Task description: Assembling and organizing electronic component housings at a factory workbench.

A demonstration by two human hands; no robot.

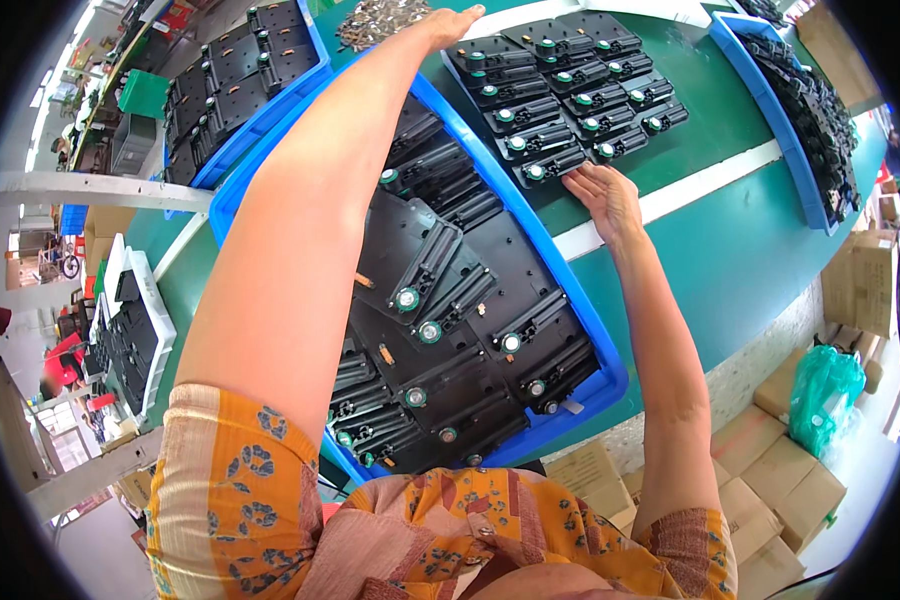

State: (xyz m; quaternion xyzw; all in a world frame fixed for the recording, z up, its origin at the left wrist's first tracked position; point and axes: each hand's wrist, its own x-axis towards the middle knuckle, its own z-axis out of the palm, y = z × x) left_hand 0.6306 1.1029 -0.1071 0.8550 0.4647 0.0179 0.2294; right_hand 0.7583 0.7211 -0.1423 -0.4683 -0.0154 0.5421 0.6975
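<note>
White tray (pixel 155 300): far to the left of the big blue bin, on the green bench, holding black parts.
Upper blue bin (pixel 270 110): up and left of the big blue bin, filled with the same black plates.
Left hand (pixel 450 25): stretched far out beyond the top corner of the big blue bin, close to a heap of small metal pieces (pixel 380 20). Whether its fingers are apart or closed on anything cannot be told; only the back of the hand shows.
Big blue bin (pixel 590 320): directly before the person, stacked with black plates (pixel 450 330) bearing green-capped knobs.
Grouped black parts (pixel 570 90): lying in tidy rows on the bench (pixel 730 250), just right of the big blue bin's upper end.
Right hand (pixel 602 195): flat, fingers apart and gripping nothing, fingertips touching the nearest row of the grouped parts.
Right blue bin (pixel 770 110): well right of the big blue bin, holding more black parts.
Risk: a push from the flat right hand could likely knock the rows crooked; the outstretched left forearm, passing over the big blue bin, might catch the stacked plates.
</note>
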